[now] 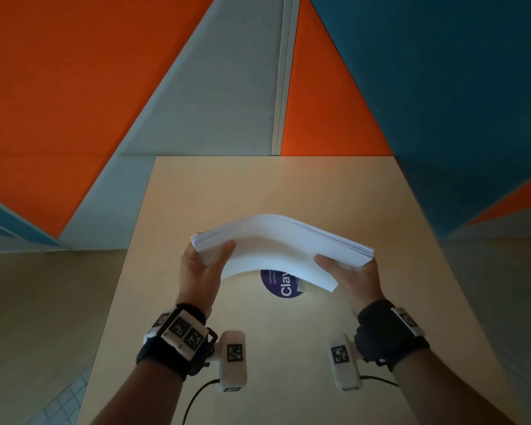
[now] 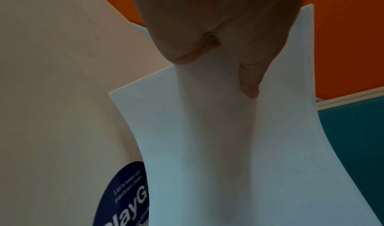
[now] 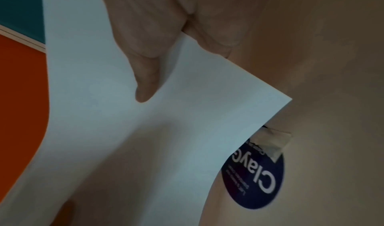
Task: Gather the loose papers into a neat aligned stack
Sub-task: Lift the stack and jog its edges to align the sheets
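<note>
A light, floppy stack of white papers (image 1: 284,248), arched upward above the surface (image 1: 365,194), is gripped at its short ends by the left hand (image 1: 201,269) and right hand (image 1: 354,279), best held there.

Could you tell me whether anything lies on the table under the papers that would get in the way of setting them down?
Nothing raised shows: under the paper stack the table has only a flat round sticker.
</note>
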